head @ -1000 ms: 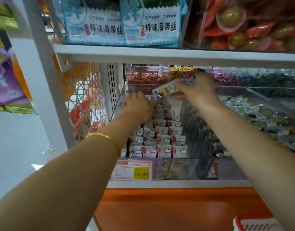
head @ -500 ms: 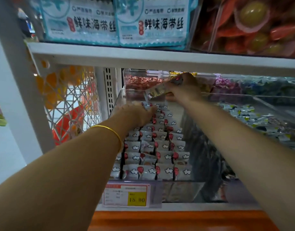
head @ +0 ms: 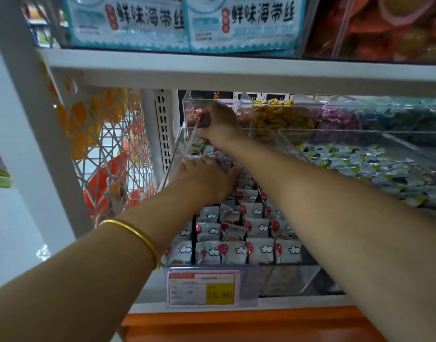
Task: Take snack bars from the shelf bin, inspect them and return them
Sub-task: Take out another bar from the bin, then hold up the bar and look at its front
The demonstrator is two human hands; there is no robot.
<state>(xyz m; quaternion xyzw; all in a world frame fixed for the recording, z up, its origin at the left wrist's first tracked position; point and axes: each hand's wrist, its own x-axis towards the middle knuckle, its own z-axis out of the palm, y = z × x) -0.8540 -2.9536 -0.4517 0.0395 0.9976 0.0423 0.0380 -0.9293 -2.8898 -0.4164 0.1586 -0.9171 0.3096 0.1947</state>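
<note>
Snack bar (head: pixel 196 145) in right hand (head: pixel 219 124), by bin wall (head: pixel 175 150), under upper shelf (head: pixel 236 72)

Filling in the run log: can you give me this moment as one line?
right hand: grips snack bar at far left of bin | left hand: rests on packed bars | snack bar: not yet released

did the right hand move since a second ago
Yes: the right hand, with its snack bar, moved left, now in front of the pink candy bin.

White shelf (head: pixel 298 302) carries clear snack-bar bin (head: pixel 288 280), candy bin (head: pixel 335 137) beside; price tag (head: pixel 202 288) front.
</note>
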